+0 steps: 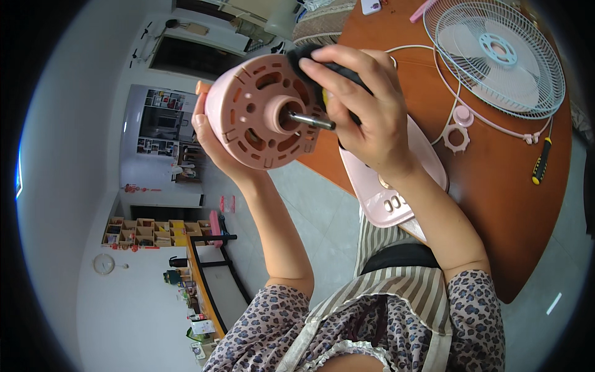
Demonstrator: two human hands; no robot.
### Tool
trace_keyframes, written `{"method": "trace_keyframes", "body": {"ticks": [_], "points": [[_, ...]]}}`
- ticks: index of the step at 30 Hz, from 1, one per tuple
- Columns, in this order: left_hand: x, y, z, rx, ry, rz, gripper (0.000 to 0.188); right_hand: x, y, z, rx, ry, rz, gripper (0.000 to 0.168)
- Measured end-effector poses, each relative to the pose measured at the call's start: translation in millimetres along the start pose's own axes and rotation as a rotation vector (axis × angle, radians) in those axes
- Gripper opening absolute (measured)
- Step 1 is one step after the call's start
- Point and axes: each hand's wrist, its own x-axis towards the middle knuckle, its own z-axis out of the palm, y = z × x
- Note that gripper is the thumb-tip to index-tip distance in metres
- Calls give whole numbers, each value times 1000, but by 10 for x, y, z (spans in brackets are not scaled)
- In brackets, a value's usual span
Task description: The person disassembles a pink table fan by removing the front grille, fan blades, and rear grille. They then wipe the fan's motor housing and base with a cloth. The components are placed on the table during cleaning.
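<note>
My left hand [228, 156] grips the pink motor housing [237, 97] of an electric fan from its left side, raised above the floor beside the table. Its slotted face and metal shaft point to the right. My right hand [374, 102] holds a black, soft-looking brush-like tool [344, 72] against the housing's upper right edge; its exact kind is unclear. Under my right wrist lies a pink fan base [379, 202] with oval buttons, partly hidden. A fan grille [548, 69] with translucent blades lies on the brown table [502, 209].
On the table are a pink knob [463, 115], a pink ring nut [452, 145], a pink hoop [495, 128] and a black-and-yellow screwdriver [541, 165]. A white cord [413, 46] runs near the grille. A phone [371, 5] lies at the far edge.
</note>
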Motion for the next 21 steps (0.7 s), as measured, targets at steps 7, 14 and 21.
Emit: {"method": "trace_keyframes", "body": {"ticks": [7,14,21], "points": [[-4,52,48,48,20,8,56,-97,-52,3,-27,-187,35,42],[-77,60,68,65,35,11,58,-432,-209,-29,-19,-209,142,54],[-58,12,48,48,26,22,56,-678,-424,19,-78,-200,208,59]]}}
